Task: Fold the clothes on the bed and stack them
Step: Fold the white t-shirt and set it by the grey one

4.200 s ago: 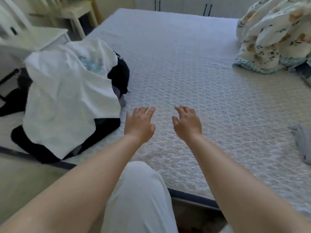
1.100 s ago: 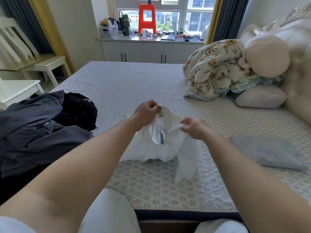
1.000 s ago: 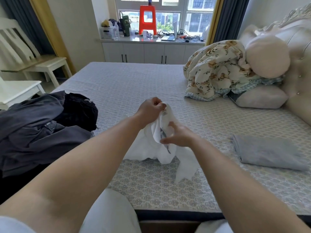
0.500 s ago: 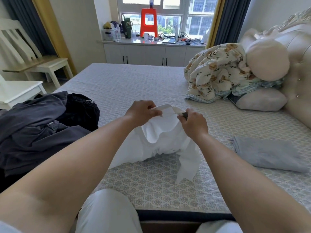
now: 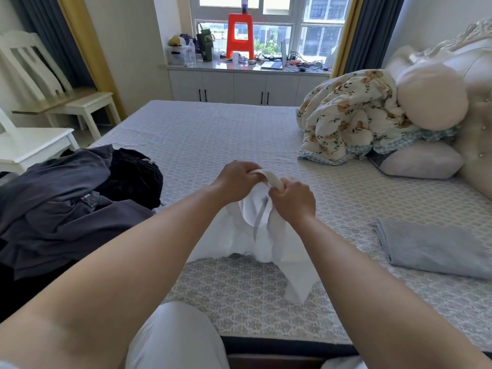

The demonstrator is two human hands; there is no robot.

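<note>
A white garment (image 5: pixel 277 249) hangs over the near middle of the bed (image 5: pixel 213 134), its lower part resting on the cover. My left hand (image 5: pixel 235 179) and my right hand (image 5: pixel 291 199) both grip its collar band close together, holding it above the bed. A folded grey garment (image 5: pixel 431 249) lies flat on the bed to the right. A heap of unfolded dark grey and black clothes (image 5: pixel 69 198) sits at the left edge.
A floral quilt (image 5: pixel 351 121) and pillows (image 5: pixel 423 161) are piled at the headboard on the right. White chairs (image 5: pixel 32 145) stand left of the bed. A cabinet (image 5: pixel 239 86) with a red stool (image 5: pixel 239 35) runs under the window.
The white garment came off the dark heap into both hands. Over the last second my hands have shifted along its collar and come closer together, lifting the collar slightly.
</note>
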